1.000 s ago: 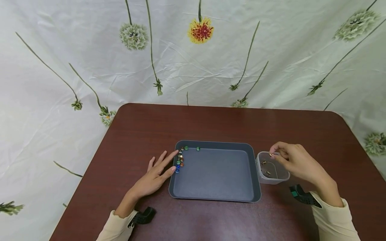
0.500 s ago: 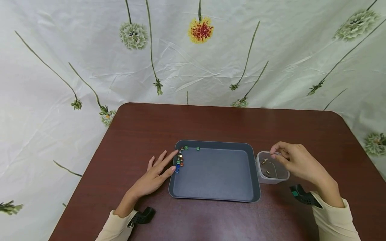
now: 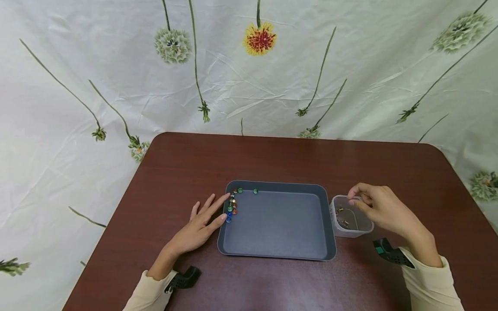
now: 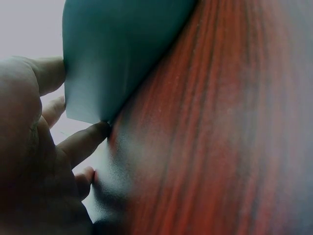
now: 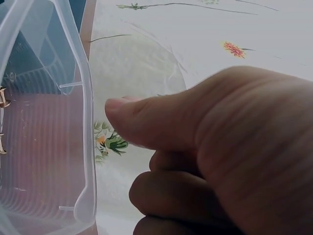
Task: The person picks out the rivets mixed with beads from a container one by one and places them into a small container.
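My left hand lies with spread, straight fingers against the left edge of the dark grey tray; its fingertips touch the rim. Along the tray's inner left side sits a row of small glass marbles, blue, green and amber. My right hand hovers over the rim of a clear plastic box, fingers loosely bent, with nothing visible between thumb and forefinger. Small gold-coloured metal pieces lie in the box; two of these gold pieces also show in the right wrist view.
The tray and box stand side by side on a dark reddish-brown wooden table. A lone green marble rests by the tray's far wall. Behind the table hangs a white flower-print cloth.
A small gold-coloured piece pinched in my right hand a second ago has dropped into the box. The right hand stays over the rim. My left hand has not visibly moved.
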Available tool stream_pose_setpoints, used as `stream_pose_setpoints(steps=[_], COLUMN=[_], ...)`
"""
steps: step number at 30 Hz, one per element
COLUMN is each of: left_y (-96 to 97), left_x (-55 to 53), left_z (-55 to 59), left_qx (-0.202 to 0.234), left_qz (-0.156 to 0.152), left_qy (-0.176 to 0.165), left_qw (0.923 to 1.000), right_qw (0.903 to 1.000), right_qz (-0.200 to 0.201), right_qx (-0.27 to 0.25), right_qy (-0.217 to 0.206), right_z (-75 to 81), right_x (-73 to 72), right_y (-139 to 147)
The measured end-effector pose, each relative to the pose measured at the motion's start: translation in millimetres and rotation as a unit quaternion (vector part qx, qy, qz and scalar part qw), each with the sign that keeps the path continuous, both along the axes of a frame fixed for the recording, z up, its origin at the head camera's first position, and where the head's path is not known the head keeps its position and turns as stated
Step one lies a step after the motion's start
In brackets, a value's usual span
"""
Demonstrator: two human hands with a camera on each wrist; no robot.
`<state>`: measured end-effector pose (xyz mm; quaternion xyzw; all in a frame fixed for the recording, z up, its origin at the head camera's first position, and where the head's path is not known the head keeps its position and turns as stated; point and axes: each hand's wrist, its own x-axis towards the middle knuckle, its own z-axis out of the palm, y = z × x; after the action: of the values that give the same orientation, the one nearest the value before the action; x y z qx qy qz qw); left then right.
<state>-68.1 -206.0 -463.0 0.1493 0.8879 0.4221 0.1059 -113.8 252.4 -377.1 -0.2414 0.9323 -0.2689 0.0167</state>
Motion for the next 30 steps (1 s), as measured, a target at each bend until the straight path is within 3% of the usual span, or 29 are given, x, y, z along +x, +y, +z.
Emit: stream_pose_setpoints(steps=[10,30], left_y=[-2.7,-0.6], left_x=[1.8,-0.7], left_z=[-1.1,-2.0], left_qx=[0.002,0.002], left_qz=[0.0,0.001], left_qy=[0.002,0.002], left_qw=[1.0,1.0], right_qw=[0.9995,0.9978], right_qz=[0.009,0.047], right_qx=[-0.001,0.007], right_qy=[-0.031,-0.047], right_z=[-4.1,-10.3], right_x=[0.5,-4.6], right_y=[-11.1,-45.3])
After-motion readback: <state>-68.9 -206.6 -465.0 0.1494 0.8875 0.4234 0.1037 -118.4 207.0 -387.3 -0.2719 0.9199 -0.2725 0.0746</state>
